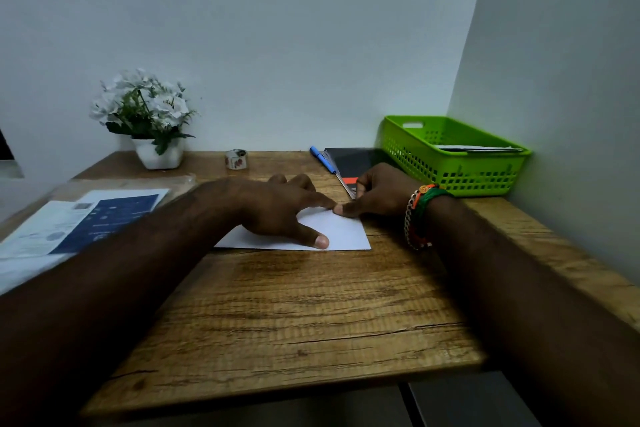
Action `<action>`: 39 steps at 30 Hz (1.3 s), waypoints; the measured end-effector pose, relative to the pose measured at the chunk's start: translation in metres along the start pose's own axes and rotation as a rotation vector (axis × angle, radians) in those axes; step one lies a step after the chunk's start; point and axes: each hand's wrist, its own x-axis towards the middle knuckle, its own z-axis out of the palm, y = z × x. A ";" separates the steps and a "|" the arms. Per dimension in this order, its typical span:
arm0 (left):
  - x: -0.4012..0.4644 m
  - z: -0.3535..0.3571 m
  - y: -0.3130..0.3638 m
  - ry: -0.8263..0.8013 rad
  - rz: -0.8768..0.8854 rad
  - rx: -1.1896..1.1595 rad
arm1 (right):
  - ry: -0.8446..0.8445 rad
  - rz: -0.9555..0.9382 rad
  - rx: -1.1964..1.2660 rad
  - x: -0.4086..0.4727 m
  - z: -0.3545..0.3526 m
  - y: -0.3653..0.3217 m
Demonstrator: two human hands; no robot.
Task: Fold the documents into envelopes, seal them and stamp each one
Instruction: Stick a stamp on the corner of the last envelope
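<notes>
Bare wood-grain desk carries the flat white paper envelope mid-table; left hand presses it with spread fingers, right hand pinches its far edge, so crease firmly outward.

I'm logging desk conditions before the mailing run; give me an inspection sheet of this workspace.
Surface: wooden desk, grain visible.
Job's things: white paper flat at centre; printed documents at left; papers in the green basket.
Clutter: flower pot, tape roll, blue pen, black notebook.
Hands: left hand presses the paper flat; right hand pinches its far right corner.
Cables: nothing seen.
Surroundings: plain walls.
</notes>
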 end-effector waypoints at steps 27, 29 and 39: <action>-0.037 0.013 -0.010 0.351 -0.056 -0.357 | 0.056 0.041 0.343 -0.043 -0.010 0.000; -0.054 0.014 -0.029 0.477 -0.279 -0.386 | 0.117 0.043 0.228 -0.051 -0.006 -0.003; -0.095 0.046 -0.053 0.677 -0.768 -0.680 | 0.135 0.079 -0.093 -0.083 0.010 -0.036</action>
